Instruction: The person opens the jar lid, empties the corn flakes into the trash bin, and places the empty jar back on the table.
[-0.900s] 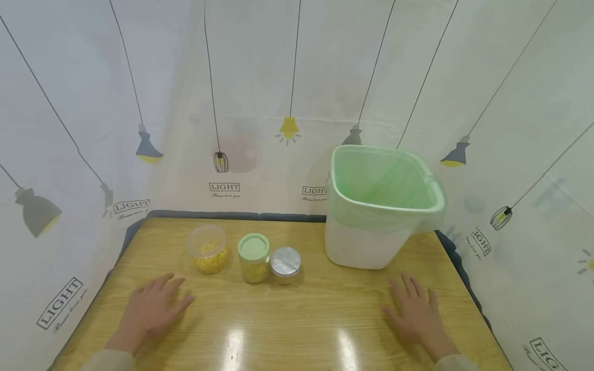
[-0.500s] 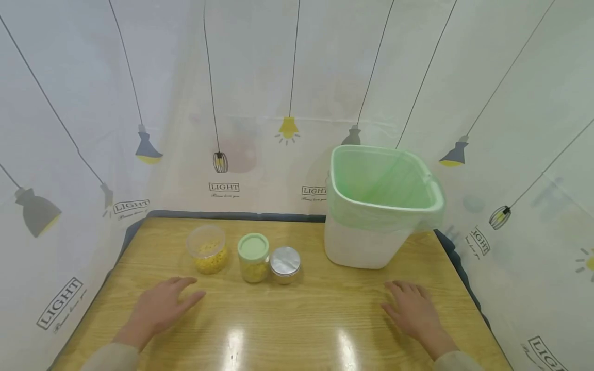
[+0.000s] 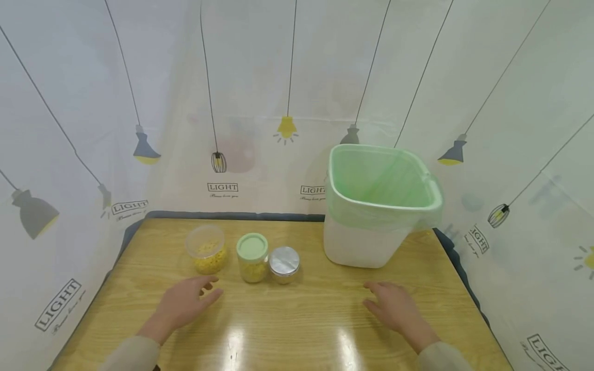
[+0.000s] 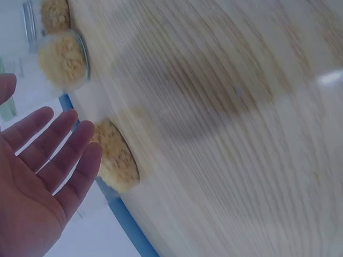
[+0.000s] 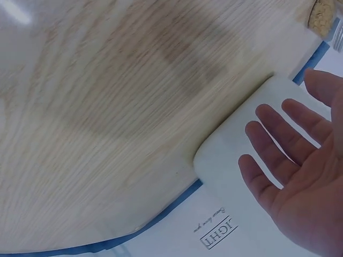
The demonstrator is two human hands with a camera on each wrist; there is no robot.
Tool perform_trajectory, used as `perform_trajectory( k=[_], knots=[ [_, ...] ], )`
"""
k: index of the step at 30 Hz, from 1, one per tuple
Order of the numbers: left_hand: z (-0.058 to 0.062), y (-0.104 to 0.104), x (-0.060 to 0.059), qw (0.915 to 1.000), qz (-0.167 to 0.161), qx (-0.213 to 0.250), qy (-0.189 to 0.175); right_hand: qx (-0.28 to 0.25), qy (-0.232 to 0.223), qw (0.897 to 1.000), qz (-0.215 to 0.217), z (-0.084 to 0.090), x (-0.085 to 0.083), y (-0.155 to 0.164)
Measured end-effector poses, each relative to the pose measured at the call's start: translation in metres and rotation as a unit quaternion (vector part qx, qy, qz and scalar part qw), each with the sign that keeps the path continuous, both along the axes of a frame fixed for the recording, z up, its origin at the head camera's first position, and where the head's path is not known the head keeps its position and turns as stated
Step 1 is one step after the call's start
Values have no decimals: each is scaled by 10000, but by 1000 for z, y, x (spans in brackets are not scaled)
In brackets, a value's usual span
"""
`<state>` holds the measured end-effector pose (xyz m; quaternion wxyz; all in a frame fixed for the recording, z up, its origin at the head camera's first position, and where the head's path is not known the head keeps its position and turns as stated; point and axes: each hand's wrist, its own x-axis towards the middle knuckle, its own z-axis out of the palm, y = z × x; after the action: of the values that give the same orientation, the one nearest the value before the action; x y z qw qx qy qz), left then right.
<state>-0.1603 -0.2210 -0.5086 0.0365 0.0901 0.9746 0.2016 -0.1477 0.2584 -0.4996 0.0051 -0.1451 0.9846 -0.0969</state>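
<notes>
Wooden table (image 3: 297,314), curtained on three sides. Left hand (image 3: 185,305): fingers (image 4: 64,155) held straight and slightly spread, nothing grasped, nearest the open jar (image 3: 207,249) of yellow grains. Right hand (image 3: 394,308): fingers (image 5: 268,144) extended, nothing held, before the bin (image 3: 378,206). Green-lidded jar (image 3: 252,257) and silver-lidded jar (image 3: 284,264) stood just beside each other; silver jar's contents not discernible

right hand (image 5: 300,176) — fingers spread, over table (image 5: 107,107)

The light wooden table (image 3: 301,319) looked glossy and smooth. The small jar's silver lid (image 3: 284,260) was shiny metal; the thin green bin liner (image 3: 385,183) was soft plastic.
</notes>
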Motion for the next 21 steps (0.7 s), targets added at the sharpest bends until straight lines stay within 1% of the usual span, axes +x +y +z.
perform_trajectory(
  k=[3,7,11,14,17,21],
  knots=[
    [-4,14,-2,9998,-25,191,-111,-153,-6,9999,62,-2,-2,-9],
    [-7,39,-3,9980,-230,546,-209,-237,63,9996,131,-3,-5,-22],
    [-12,67,-5,9942,-495,926,-241,-243,28,9995,219,-2,-6,-32],
    [-20,86,-8,9922,-582,1086,-174,-388,-100,9986,336,0,-6,-41],
    [-27,101,-12,9891,-458,1389,-190,-518,-186,9973,483,1,-6,-49],
    [-35,118,-14,9812,6,1868,-488,-544,-173,9960,694,0,-6,-58]
  ],
)
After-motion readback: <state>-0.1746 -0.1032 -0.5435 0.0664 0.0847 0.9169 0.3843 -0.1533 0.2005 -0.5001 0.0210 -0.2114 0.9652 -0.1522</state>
